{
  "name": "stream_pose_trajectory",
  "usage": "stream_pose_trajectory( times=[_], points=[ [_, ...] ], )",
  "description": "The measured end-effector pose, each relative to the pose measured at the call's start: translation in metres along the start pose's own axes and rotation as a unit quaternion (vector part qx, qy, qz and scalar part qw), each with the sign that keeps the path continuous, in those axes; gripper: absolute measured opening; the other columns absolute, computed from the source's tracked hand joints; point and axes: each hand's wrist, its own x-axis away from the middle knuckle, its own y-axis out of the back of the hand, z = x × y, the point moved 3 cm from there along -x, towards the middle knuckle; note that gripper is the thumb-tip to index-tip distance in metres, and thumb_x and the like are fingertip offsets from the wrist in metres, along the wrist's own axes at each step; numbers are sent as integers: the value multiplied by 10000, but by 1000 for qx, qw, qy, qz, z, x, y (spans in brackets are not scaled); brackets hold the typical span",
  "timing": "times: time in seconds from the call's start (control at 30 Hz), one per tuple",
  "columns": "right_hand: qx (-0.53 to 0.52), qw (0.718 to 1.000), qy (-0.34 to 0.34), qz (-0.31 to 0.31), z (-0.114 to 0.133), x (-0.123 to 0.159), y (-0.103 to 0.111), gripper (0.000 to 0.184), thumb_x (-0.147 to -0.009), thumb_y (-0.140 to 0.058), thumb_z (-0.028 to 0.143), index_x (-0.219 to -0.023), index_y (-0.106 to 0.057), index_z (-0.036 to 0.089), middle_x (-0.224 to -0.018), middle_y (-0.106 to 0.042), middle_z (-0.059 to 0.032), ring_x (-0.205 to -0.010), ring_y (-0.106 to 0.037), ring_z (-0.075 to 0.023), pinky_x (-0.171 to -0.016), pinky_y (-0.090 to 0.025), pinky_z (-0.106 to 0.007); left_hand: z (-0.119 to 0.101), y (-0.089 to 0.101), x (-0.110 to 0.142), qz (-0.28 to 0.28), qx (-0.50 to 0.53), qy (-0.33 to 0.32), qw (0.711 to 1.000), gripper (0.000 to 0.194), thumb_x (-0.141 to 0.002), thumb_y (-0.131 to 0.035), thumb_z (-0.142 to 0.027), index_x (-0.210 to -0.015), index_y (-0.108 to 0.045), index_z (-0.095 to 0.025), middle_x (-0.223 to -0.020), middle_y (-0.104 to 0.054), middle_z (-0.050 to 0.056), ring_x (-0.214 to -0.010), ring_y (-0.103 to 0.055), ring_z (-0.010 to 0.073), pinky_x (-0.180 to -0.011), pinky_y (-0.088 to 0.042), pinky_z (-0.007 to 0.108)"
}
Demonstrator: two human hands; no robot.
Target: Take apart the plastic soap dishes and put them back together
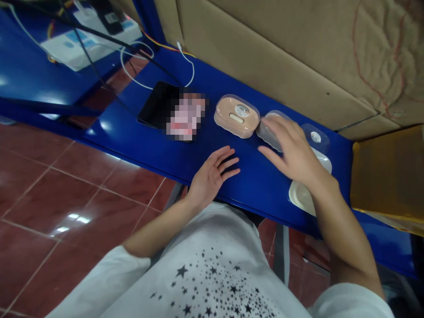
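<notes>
My left hand [215, 174] is held over the front part of the blue table [198, 172], fingers spread, with nothing in it. My right hand [289, 148] reaches over a clear plastic container [265, 133], thumb apart from the fingers; whether it touches the container I cannot tell. Left of that container sits a peach-coloured oval box [236, 115] under a clear cover, with a round label and a pale oblong piece on top. Beyond my right hand lies a clear lid with a round label [315, 137]. Whitish oval trays [301, 196] are partly hidden under my right forearm.
A dark tablet or phone [157, 104] with a blurred-out bright area lies to the left. White cables [124, 66] and a power strip [66, 48] are at the upper left. Brown cardboard [265, 53] lines the back, and a yellow-brown box [387, 172] stands at the right.
</notes>
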Motion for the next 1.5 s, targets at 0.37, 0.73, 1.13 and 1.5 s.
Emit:
stream_pose_trajectory(
  times=[0.37, 0.73, 1.13, 1.5],
  points=[
    [66, 979, -192, -28, 17, 215, -15, 294, -1067, -675, 354, -1338, -698, 244, -1224, -804, -151, -1131, -783, -414, -921, -659, -633, 13, -10, 4, 100, -68, 80, 989, 336, -1001, -710, -400, -1240, -824, -193, -1424, -758, 151, -1463, -615, 361, -1243, -477, 518],
    [-64, 992, -10, -105, 75, 111, -36, 328, -1090, -677, 378, -1401, -688, 274, -1245, -824, -84, -1114, -785, -285, -987, -630, -443, 50, -45, 1, 127, 82, 282, 948, 421, -1087, -605, -473, -1193, -803, -118, -1178, -844, 128, -1141, -777, 240, -1030, -580, 334],
    [132, 951, -271, -74, -9, 159, -34, 478, -1136, -516, 412, -1545, -607, 184, -1405, -748, -197, -1277, -686, -392, -1109, -480, -615, 52, -44, -10, 58, 89, 245, 964, 312, -1080, -640, -428, -1209, -803, -195, -1207, -853, 62, -1391, -694, 266, -1229, -502, 390],
    [35, 987, -123, -98, 79, 121, -45, 626, -1111, -624, 327, -1703, -430, 265, -1459, -703, -140, -1358, -650, -330, -1165, -484, -514, 51, -40, -10, 123, 103, 245, 956, 544, -1111, -524, -605, -1373, -753, -188, -1332, -806, 128, -1339, -715, 303, -1128, -570, 434]
  ],
)
